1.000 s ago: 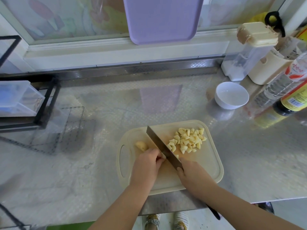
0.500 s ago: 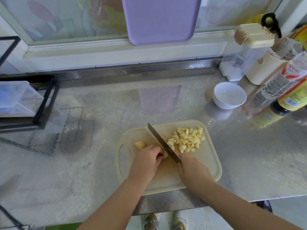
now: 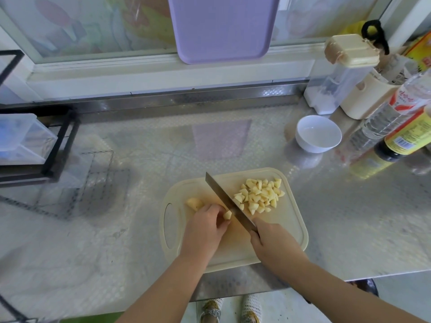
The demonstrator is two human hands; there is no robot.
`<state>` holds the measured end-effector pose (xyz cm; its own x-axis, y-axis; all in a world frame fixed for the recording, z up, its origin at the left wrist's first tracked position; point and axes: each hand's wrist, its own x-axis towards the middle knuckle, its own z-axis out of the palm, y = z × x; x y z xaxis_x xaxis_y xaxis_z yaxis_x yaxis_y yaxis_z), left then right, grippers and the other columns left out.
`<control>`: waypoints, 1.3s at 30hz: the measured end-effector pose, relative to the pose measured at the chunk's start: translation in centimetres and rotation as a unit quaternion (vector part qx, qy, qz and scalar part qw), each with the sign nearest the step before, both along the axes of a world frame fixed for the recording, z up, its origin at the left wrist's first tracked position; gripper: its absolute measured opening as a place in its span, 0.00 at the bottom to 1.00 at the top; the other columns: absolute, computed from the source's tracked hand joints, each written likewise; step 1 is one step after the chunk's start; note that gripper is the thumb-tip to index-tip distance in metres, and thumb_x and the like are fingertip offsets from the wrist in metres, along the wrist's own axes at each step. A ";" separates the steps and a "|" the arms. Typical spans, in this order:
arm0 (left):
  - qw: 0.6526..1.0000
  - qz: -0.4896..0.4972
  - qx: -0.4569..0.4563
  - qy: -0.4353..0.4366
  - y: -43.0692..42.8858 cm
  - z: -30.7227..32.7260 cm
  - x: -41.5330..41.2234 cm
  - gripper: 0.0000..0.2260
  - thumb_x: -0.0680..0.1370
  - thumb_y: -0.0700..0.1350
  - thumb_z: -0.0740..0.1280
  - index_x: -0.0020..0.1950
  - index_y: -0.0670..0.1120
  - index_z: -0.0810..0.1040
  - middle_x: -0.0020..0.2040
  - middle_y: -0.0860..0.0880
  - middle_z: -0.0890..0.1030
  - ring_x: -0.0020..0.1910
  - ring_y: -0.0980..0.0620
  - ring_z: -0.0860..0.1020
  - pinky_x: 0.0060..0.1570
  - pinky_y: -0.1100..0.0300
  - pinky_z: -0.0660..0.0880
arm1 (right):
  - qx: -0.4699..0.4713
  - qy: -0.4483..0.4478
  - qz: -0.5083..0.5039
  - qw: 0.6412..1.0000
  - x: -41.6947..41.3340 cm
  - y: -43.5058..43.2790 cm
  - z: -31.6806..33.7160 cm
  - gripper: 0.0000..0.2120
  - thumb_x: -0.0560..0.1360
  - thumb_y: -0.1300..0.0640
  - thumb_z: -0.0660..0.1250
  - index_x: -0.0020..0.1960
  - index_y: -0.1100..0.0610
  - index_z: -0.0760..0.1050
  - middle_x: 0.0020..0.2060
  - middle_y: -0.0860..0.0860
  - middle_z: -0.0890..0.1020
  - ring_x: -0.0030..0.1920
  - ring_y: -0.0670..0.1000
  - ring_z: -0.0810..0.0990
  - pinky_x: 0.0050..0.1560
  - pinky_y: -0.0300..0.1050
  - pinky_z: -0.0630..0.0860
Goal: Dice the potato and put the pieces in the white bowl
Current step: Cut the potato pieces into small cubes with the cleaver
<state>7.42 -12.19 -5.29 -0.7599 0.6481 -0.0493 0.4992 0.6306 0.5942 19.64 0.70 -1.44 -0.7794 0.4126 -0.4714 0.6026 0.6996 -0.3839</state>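
Note:
On the cream cutting board (image 3: 286,231) my left hand (image 3: 205,229) pins a small strip of potato (image 3: 227,215) under its fingertips. My right hand (image 3: 271,243) grips the handle of a knife (image 3: 224,200), whose blade runs diagonally up-left just right of that strip. A pile of several diced potato pieces (image 3: 260,194) lies to the right of the blade. One uncut potato chunk (image 3: 194,203) sits left of my left hand. The white bowl (image 3: 318,134) stands empty on the counter, up and to the right of the board.
Bottles (image 3: 396,122) and a cream-lidded container (image 3: 340,73) crowd the right back corner. A black wire rack with clear boxes (image 3: 30,145) stands at left. A purple tray (image 3: 222,26) leans on the window. The counter's front edge runs just below the board.
The knife has shifted slightly along the strip and a cut piece now shows at my left fingertips. Both hands stay on the board.

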 end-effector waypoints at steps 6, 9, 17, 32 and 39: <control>1.000 0.006 -0.003 0.002 -0.1 0.1 0.1 0.06 0.77 0.51 0.69 0.51 0.52 0.80 0.48 0.57 0.80 0.44 0.58 0.77 0.44 0.61 0.75 | 0.002 0.000 0.004 1.000 -0.2 -0.5 -0.2 0.11 0.84 0.50 0.53 0.55 0.51 0.73 0.41 0.49 0.79 0.41 0.50 0.80 0.47 0.49 0.81; 1.000 0.005 0.000 0.003 -0.1 0.0 0.2 0.05 0.77 0.50 0.69 0.50 0.52 0.80 0.47 0.56 0.80 0.44 0.56 0.77 0.44 0.59 0.76 | 0.007 -0.001 0.010 1.000 -0.2 -0.7 -0.2 0.10 0.84 0.50 0.53 0.56 0.52 0.72 0.42 0.49 0.79 0.42 0.50 0.80 0.46 0.48 0.80; 1.000 0.004 0.008 0.006 0.0 -0.4 0.2 0.04 0.76 0.49 0.70 0.49 0.50 0.80 0.46 0.54 0.81 0.44 0.53 0.79 0.44 0.55 0.77 | 0.021 -0.014 0.024 0.999 -0.3 -1.3 -0.1 0.08 0.84 0.52 0.53 0.56 0.52 0.69 0.40 0.50 0.77 0.43 0.53 0.80 0.43 0.48 0.78; 1.000 0.001 -0.009 -0.003 0.6 0.1 0.3 0.06 0.76 0.49 0.69 0.45 0.52 0.72 0.44 0.56 0.77 0.42 0.55 0.75 0.38 0.61 0.71 | 0.003 -0.035 0.007 0.999 -0.5 -1.5 -0.6 0.04 0.83 0.54 0.54 0.53 0.52 0.67 0.44 0.51 0.78 0.45 0.54 0.80 0.47 0.49 0.78; 1.000 0.001 -0.029 0.012 1.9 -0.2 -0.1 0.05 0.77 0.50 0.68 0.48 0.51 0.75 0.44 0.55 0.78 0.42 0.55 0.77 0.41 0.58 0.76 | -0.017 -0.011 -0.049 0.999 0.4 0.4 -0.8 0.09 0.84 0.52 0.54 0.52 0.52 0.71 0.42 0.49 0.79 0.43 0.50 0.79 0.47 0.47 0.79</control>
